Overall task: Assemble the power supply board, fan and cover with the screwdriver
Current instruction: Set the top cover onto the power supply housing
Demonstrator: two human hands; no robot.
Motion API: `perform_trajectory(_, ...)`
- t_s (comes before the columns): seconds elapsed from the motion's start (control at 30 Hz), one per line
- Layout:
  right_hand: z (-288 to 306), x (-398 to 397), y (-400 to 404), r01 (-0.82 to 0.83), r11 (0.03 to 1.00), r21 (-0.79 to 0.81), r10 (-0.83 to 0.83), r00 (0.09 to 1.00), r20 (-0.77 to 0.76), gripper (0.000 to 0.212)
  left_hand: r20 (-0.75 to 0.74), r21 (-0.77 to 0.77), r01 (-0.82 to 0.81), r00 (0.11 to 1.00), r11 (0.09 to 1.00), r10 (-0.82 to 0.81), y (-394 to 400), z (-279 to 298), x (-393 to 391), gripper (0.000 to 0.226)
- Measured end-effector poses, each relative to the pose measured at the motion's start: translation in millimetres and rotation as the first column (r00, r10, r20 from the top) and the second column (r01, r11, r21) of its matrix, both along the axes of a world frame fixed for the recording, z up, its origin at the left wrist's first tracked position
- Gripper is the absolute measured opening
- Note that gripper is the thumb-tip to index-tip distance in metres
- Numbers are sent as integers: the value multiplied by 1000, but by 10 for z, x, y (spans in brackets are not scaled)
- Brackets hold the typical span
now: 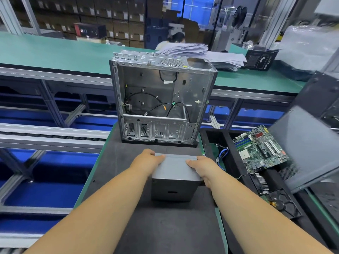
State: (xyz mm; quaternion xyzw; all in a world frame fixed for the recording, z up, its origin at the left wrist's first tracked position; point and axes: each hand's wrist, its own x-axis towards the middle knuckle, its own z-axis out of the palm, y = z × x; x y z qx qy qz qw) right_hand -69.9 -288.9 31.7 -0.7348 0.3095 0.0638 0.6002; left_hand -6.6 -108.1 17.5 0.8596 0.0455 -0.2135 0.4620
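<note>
Both our hands clasp the grey power supply box (pixel 175 173) on the dark surface (pixel 165 226), left hand (pixel 146 161) and right hand (pixel 202 166) gripping opposite sides. Beyond it stands the open computer case (pixel 161 99), with the circuit board (pixel 260 148) lying to our right

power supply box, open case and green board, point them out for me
power supply box (pixel 175 171), head view, on its grey top face between the hands
case (pixel 194 88), head view, on its bare inner metal wall
green board (pixel 260 145), head view, on the middle of the circuit board in the black tray

Dark work mat (pixel 128 208) with upright open computer case (pixel 161 99) and grey box (pixel 175 177) near it.
</note>
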Motion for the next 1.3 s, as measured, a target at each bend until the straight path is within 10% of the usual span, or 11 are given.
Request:
perform_trajectory(0.33,17,-19,-41,18,998,54,-17,999,-32,33,-122,-329,-114,990,937,78,-30,26,-16,22)
perform_trajectory(0.8,-54,48,-110,10,997,71,-8,1000,-29,4,2,-226,-72,997,972,74,-24,-98,36,22)
perform_trajectory(1.3,-2,63,-85,-239,903,-357,187,967,-172,44,-23,-238,47,998,970,-54,409,-115,-54,18)
